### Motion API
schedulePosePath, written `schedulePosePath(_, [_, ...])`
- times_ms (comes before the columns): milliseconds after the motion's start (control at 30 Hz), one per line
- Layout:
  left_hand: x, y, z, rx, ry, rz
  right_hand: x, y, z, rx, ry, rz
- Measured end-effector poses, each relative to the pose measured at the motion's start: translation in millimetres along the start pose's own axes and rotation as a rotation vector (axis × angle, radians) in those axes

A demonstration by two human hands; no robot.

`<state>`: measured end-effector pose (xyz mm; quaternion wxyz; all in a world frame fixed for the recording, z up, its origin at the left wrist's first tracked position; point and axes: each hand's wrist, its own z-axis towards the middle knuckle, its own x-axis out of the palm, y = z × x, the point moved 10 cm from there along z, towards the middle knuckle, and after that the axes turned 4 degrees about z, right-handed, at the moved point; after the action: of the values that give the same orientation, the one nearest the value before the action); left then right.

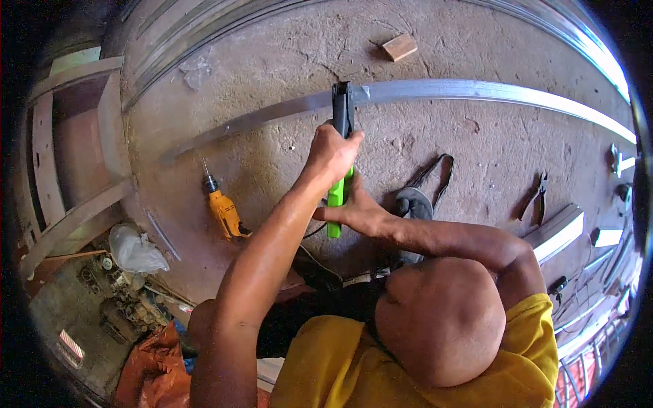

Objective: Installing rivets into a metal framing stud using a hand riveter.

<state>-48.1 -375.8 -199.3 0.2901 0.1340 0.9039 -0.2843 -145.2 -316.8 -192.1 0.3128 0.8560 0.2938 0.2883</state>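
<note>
Left hand: the left hand (333,153), at the centre of the frame, is wrapped tight round the upper part of a hand tool (341,146) with a dark head and bright green handles.
Right hand: the right hand (357,212) sits just below it, fingers closed on the green lower handle.
Tool: it stands nearly upright in the picture, its dark head meeting the long metal channel (476,90).
Channel: a pale steel strip lying on the concrete floor (272,47), running from centre left across to the right edge in the upper half.
Drill: an orange drill (223,209) lies on the floor left of centre, near the left forearm, bit pointing up the frame.
Wood block: a small block (399,47) rests at upper centre, beyond the channel.
Pliers: a pair of pliers (539,197) lies at the right, well apart from the hands.
Strap: a dark looped strap (435,173) lies just right of the hands.
Plastic bag: a crumpled white bag (136,250) sits at lower left.
</note>
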Motion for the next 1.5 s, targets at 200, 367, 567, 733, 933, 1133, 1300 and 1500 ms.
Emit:
schedulePosePath(200, [-3, -19, -7, -0.022, -0.14, 0.019, -17, -23, -2, 0.095, -0.142, -0.079])
schedulePosePath(367, [1, -23, -17, 0.042, -0.301, 0.015, -42, -21, 9, -0.25, -0.324, -0.109])
schedulePosePath(567, [26, -16, -20, 0.1, -0.095, -0.16, -51, 9, 5, -0.518, -0.342, -0.075])
schedulePosePath(733, [16, -7, -9, -0.048, -0.247, -0.078, -47, -41, 24, -0.088, -0.194, 0.021])
schedulePosePath(933, [19, 2, 0, -0.039, -0.336, -0.19, -55, -45, 27, -0.156, -0.326, 0.061])
schedulePosePath(1133, [10, -3, -4, -0.049, -0.222, -0.153, -45, -36, 22, -0.001, -0.302, 0.166])
schedulePosePath(1300, [28, -9, -45, 0.311, -0.092, -0.076, -63, -47, 27, -0.396, -0.257, 0.502])
schedulePosePath(1500, [28, 19, -71, 0.212, 0.059, -0.082, -25, -24, 13, -0.264, 0.192, 0.119])
